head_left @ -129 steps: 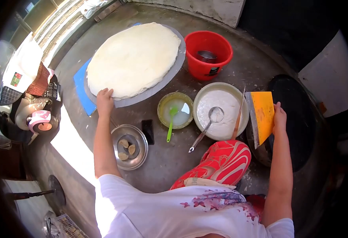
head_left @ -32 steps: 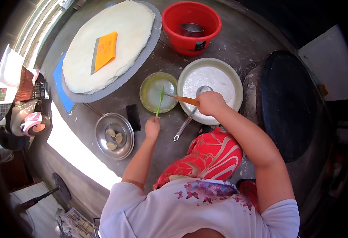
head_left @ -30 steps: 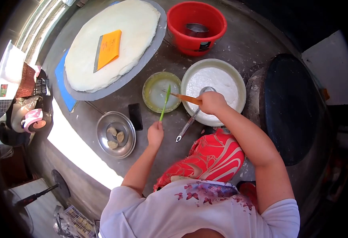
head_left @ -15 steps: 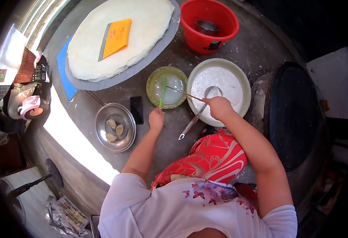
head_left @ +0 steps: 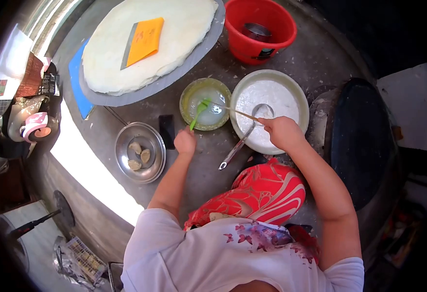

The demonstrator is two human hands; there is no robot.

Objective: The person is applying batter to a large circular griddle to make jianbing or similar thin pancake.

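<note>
My left hand [head_left: 185, 141] is closed around the handle of a bright green spatula [head_left: 202, 108], its head over the yellow-green bowl [head_left: 185, 113] of cloudy liquid. My right hand [head_left: 282, 132] pinches a thin stick [head_left: 242, 114] with a light brown grip end. The stick's far tip reaches over the same bowl and meets the spatula's head in this view. Below the right hand's stick, a metal ladle [head_left: 237, 147] leans in a large pale basin [head_left: 303, 104] of white batter, its handle sticking out over the rim toward me.
A round grey board [head_left: 126, 100] carries stacked thin white sheets [head_left: 184, 34], with an orange scraper [head_left: 147, 41] on top. A red bucket [head_left: 257, 51] stands behind the basin. Left are a phone [head_left: 167, 131] and a steel plate [head_left: 126, 170] with several dumplings. A black griddle [head_left: 359, 146] lies right.
The green spatula has turned, showing its wider head in the bowl. My left hand has shifted slightly left, and my right hand has moved right, drawing the stick along.
</note>
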